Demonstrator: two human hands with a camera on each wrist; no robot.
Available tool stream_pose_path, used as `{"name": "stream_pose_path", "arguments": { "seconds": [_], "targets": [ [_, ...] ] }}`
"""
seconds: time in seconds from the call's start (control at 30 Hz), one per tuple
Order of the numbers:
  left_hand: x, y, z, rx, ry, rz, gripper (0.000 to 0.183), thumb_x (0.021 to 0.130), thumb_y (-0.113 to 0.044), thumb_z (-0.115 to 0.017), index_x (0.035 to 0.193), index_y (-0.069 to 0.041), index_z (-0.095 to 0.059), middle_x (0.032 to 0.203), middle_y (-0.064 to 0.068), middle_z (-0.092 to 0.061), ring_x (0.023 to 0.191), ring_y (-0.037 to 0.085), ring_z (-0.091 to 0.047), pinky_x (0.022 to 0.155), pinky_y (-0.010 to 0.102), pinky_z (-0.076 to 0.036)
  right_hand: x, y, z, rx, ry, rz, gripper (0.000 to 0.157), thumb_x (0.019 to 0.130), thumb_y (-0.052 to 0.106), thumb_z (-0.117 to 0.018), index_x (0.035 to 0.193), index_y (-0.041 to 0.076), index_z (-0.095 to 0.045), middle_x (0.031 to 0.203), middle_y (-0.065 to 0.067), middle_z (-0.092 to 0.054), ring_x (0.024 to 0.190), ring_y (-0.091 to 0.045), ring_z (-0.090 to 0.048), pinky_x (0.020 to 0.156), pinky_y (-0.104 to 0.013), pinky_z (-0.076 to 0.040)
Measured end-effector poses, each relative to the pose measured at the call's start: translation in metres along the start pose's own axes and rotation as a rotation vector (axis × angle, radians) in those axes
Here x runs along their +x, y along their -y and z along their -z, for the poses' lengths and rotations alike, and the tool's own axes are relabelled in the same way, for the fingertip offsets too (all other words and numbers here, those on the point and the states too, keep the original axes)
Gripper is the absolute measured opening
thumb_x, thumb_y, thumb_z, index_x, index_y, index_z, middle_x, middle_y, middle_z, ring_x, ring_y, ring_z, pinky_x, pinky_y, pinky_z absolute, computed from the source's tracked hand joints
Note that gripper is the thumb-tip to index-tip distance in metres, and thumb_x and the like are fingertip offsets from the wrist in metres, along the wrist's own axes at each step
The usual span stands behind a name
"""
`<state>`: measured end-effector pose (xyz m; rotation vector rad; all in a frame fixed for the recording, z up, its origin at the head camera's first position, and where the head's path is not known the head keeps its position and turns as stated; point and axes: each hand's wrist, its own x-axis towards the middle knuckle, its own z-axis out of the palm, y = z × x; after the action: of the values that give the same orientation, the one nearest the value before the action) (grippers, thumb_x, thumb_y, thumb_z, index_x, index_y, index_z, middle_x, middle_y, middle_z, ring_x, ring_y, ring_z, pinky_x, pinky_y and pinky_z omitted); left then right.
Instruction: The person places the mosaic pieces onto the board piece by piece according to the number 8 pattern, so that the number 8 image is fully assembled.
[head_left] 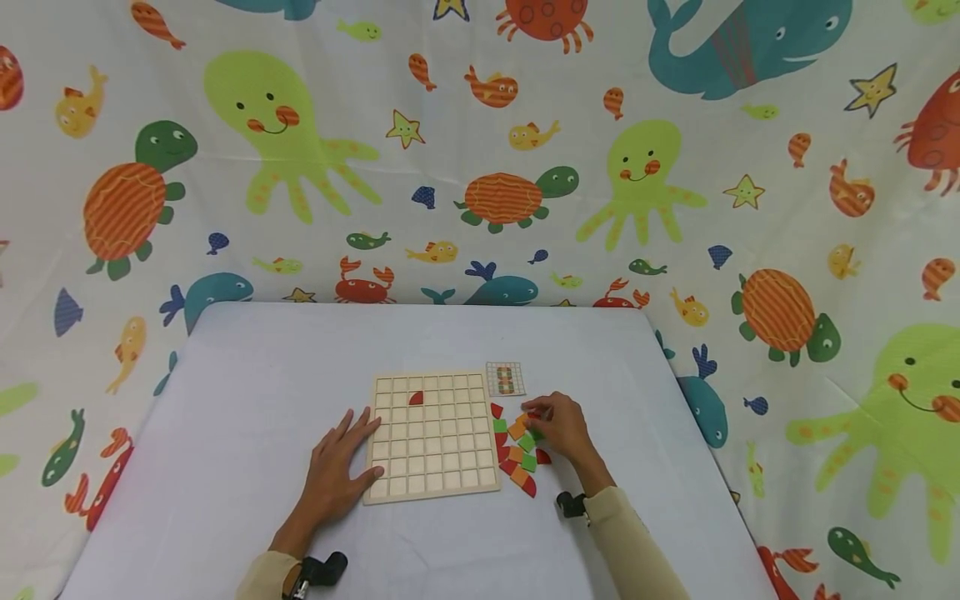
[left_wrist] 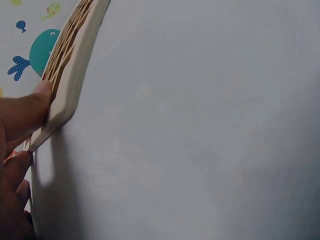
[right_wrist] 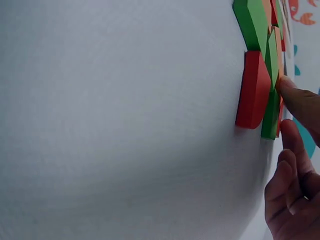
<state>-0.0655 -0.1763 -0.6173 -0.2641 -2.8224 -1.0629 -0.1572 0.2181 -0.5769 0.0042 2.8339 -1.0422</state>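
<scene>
A pale wooden grid board [head_left: 431, 495] lies on the table with one red quarter-circle piece [head_left: 416, 398] in an upper cell. My left hand [head_left: 336, 471] rests along its left edge, fingers spread, thumb over the rim; the left wrist view shows the thumb [left_wrist: 30, 112] against the board's side. My right hand [head_left: 561, 427] is at the loose pieces right of the board. Its thumb [right_wrist: 297, 97] and forefinger reach down around a red piece [right_wrist: 279, 120] behind a green one; I cannot tell whether they pinch it.
Several red, green and orange pieces [head_left: 528, 463] lie bunched along the board's right side. A small pattern card [head_left: 516, 368] sits above them, close to the board's upper right corner. Behind the white table [head_left: 300, 350] hangs a curtain [head_left: 450, 192] printed with sea animals.
</scene>
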Motion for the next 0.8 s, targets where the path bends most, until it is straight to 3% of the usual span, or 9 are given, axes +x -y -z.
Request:
{"name": "stream_pose_path", "arguments": {
  "seconds": [0.23, 0.47, 0.63, 0.8],
  "targets": [
    [-0.0008, 0.0015, -0.0012, 0.001, -0.016, -0.013, 0.080, 0.084, -0.019, -0.086, 0.157, -0.013, -0.052, 0.169, 0.019, -0.042, 0.158, 0.048, -0.029, 0.121, 0.070, -0.023, 0.0021, -0.0027, -0.0035, -0.033, 0.007, 0.027, 0.010, 0.089, 0.013, -0.086, 0.096, 0.019, -0.081, 0.091, 0.000, -0.065, 0.083, -0.016, -0.053, 0.073, -0.028, -0.046],
    [-0.0008, 0.0024, -0.0034, 0.003, -0.024, -0.024, 0.080, 0.084, -0.017, -0.087, 0.156, -0.011, -0.053, 0.168, 0.019, -0.043, 0.157, 0.049, -0.030, 0.121, 0.070, -0.022, 0.0012, -0.0080, -0.0076, -0.048, 0.018, 0.025, 0.018, 0.090, 0.016, -0.085, 0.107, 0.021, -0.080, 0.088, 0.002, -0.063, 0.081, -0.016, -0.054, 0.070, -0.026, -0.049],
    [-0.0013, 0.0021, -0.0025, 0.003, -0.024, -0.016, 0.080, 0.084, -0.017, -0.087, 0.156, -0.012, -0.053, 0.169, 0.019, -0.042, 0.157, 0.049, -0.030, 0.121, 0.070, -0.023, 0.0013, -0.0082, -0.0075, -0.082, 0.017, 0.038, 0.016, 0.089, 0.019, -0.087, 0.102, 0.021, -0.077, 0.087, 0.002, -0.062, 0.081, -0.016, -0.054, 0.072, -0.028, -0.049],
    [-0.0013, 0.0006, -0.0022, -0.001, -0.020, -0.011, 0.079, 0.084, -0.017, -0.086, 0.156, -0.011, -0.053, 0.169, 0.018, -0.042, 0.158, 0.049, -0.030, 0.122, 0.070, -0.022, -0.0008, -0.0071, -0.0060, -0.021, 0.007, 0.026, 0.017, 0.090, 0.017, -0.086, 0.097, 0.019, -0.070, 0.085, 0.002, -0.064, 0.079, -0.016, -0.056, 0.070, -0.025, -0.050]
  ]
}}
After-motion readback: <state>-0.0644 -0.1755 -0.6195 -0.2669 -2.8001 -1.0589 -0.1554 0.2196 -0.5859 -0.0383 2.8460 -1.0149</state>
